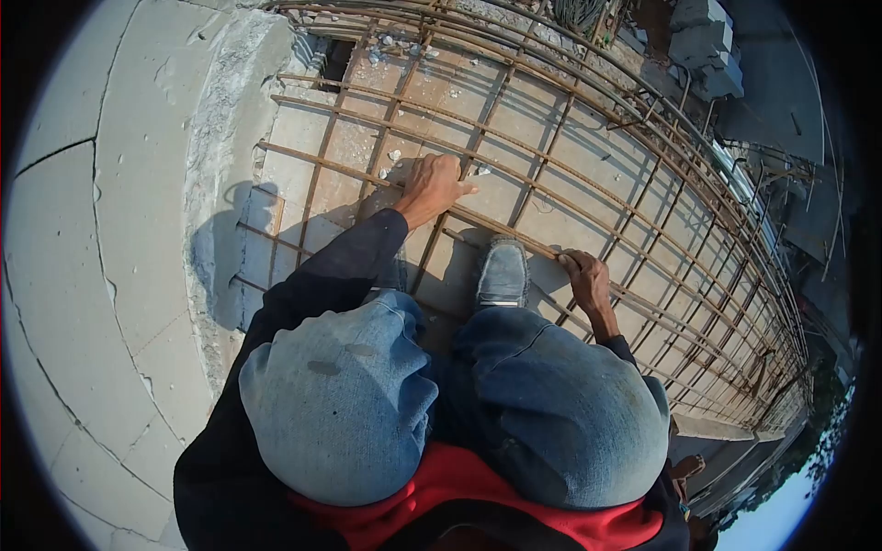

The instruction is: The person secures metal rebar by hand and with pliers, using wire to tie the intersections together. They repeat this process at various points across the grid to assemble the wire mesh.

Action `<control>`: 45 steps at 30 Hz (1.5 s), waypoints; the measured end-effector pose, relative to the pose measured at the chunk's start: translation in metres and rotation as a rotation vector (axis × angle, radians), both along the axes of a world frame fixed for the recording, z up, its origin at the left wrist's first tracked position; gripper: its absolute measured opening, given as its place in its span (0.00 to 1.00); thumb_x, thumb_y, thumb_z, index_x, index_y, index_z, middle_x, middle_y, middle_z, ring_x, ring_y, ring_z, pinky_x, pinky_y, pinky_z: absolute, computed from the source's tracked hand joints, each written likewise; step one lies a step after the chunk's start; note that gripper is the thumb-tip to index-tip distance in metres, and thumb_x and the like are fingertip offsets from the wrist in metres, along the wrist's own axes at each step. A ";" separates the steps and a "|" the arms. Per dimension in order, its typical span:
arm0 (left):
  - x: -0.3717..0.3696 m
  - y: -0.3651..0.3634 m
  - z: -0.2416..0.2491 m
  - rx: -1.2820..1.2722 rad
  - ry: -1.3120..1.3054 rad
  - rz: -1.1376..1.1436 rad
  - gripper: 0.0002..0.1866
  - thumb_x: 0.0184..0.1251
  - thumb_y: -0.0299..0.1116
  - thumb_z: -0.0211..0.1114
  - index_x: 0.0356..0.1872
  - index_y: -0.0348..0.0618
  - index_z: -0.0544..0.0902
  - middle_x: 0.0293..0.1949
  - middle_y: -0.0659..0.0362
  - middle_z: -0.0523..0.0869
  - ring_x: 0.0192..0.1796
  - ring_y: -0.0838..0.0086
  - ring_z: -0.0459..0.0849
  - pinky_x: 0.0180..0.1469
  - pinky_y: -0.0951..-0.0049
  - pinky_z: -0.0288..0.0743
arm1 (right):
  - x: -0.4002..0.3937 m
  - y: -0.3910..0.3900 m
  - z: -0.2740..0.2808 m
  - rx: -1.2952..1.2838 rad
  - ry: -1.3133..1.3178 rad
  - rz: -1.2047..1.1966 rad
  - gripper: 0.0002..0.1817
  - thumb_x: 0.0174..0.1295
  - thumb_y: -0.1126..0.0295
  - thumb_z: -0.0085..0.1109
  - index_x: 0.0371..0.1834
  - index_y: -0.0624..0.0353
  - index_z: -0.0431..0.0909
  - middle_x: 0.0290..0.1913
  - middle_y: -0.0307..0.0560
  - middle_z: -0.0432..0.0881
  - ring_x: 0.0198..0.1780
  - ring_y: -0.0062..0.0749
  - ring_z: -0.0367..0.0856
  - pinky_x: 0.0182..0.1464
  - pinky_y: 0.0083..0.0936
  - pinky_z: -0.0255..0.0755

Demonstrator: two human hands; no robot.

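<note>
My left hand (434, 190) is curled over a rusty rebar (501, 228) of the steel grid, close to where a crossing bar meets it. Farther right, my right hand (588, 281) has its fingers closed around the same bar. Between the hands, my grey shoe (503, 273) rests among the bars. The undersides of both hands are hidden, so how the fingers wrap below the bar cannot be seen. Crossing bars (489, 110) run above flat formwork boards (358, 138).
A rough concrete edge (216, 156) and a cracked slab (101, 303) lie on the left. Bundled long bars (634, 87) curve along the far side. Concrete blocks (707, 50) sit at upper right. Bits of rubble (395, 154) are scattered on the boards. Another person's foot (687, 466) shows at lower right.
</note>
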State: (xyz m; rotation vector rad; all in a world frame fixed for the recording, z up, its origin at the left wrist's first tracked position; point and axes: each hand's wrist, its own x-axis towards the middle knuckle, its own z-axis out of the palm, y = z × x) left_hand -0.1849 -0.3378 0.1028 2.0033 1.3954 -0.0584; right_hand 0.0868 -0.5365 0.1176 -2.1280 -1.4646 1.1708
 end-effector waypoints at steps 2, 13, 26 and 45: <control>0.002 0.010 0.001 -0.128 -0.013 0.015 0.20 0.52 0.45 0.75 0.21 0.37 0.80 0.20 0.48 0.80 0.25 0.59 0.81 0.31 0.60 0.72 | 0.001 0.003 -0.001 0.001 -0.021 0.019 0.12 0.64 0.66 0.60 0.41 0.65 0.84 0.36 0.57 0.86 0.36 0.44 0.85 0.41 0.32 0.76; 0.000 0.019 -0.002 -0.207 -0.064 -0.062 0.16 0.54 0.40 0.68 0.22 0.36 0.76 0.19 0.47 0.77 0.24 0.61 0.77 0.31 0.58 0.70 | 0.004 0.004 -0.003 0.059 -0.024 0.059 0.12 0.63 0.65 0.61 0.39 0.63 0.84 0.34 0.56 0.85 0.34 0.48 0.84 0.38 0.34 0.76; -0.020 0.000 0.065 0.181 -0.106 0.047 0.15 0.61 0.40 0.66 0.36 0.37 0.79 0.28 0.45 0.82 0.32 0.51 0.81 0.36 0.55 0.72 | -0.002 0.002 0.001 0.084 -0.035 0.017 0.10 0.62 0.66 0.62 0.38 0.61 0.84 0.32 0.56 0.84 0.33 0.50 0.83 0.36 0.36 0.75; -0.085 -0.081 0.016 0.273 0.062 0.040 0.07 0.59 0.32 0.64 0.35 0.41 0.80 0.37 0.50 0.82 0.43 0.52 0.82 0.47 0.55 0.76 | -0.004 0.000 0.001 0.043 -0.025 0.001 0.10 0.62 0.67 0.62 0.39 0.63 0.84 0.31 0.57 0.84 0.33 0.49 0.83 0.37 0.36 0.75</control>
